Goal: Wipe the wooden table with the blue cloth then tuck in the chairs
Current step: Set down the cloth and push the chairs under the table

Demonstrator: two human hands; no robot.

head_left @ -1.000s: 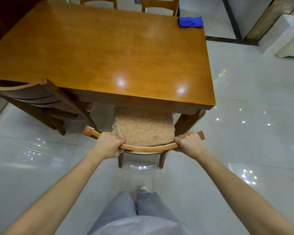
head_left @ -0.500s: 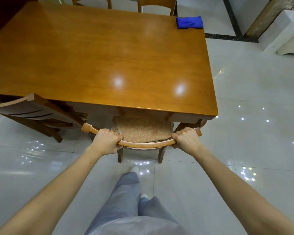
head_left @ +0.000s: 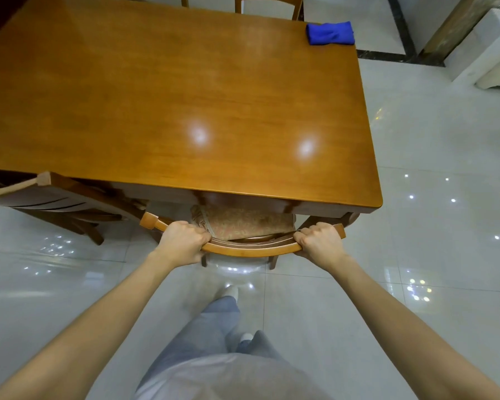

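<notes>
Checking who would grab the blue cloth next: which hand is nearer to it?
Right. The right hand grips the chair's top rail on the blue cloth's side of the table; the left hand grips the same rail further left, so further away.

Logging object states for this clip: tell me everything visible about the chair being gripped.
The chair is glossy orange-brown wood with a curved top rail and a patterned tan seat cushion. It stands upright on the pale tiled floor, its seat mostly under the table edge. The left hand and right hand each grip the rail.
</notes>
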